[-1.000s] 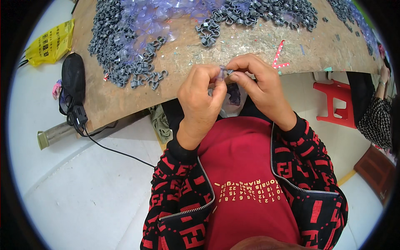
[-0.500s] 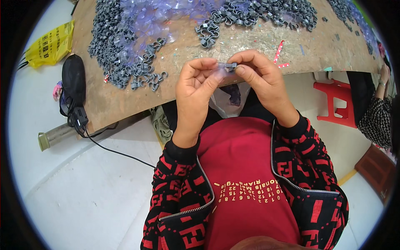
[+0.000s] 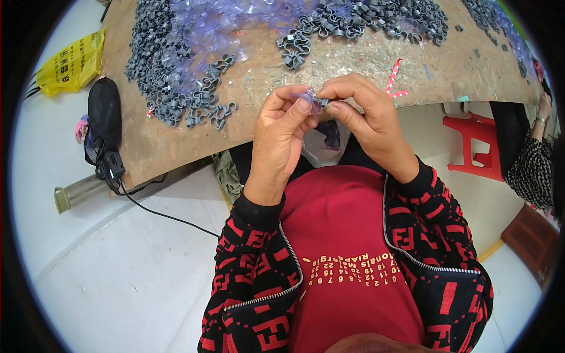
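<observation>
Above the table's near edge, my two hands meet in front of my body. Between its thumb and fingers, my left hand (image 3: 273, 138) pinches a clear, purplish suction cup (image 3: 306, 96). My right hand (image 3: 374, 120) pinches a small grey plastic clip (image 3: 323, 102) by its end. Clip and cup touch where the fingertips come together; whether they are joined is too small to tell. Beyond my hands lie a heap of grey clips (image 3: 154, 56) at the left, a pile of suction cups (image 3: 235, 20) in the middle and more clips (image 3: 365, 20) at the right.
The wooden table (image 3: 353, 62) curves around me, with red dotted strips (image 3: 394, 79) on it. A black pouch (image 3: 104, 109) with a cable hangs at its left edge, near a yellow bag (image 3: 70, 63). At right stand a red stool (image 3: 477, 144) and another person's arm (image 3: 535, 135).
The suction cup has turned and shows more above my left thumb. My left hand has shifted slightly right, and my right fingers have dropped a little with the clip.
</observation>
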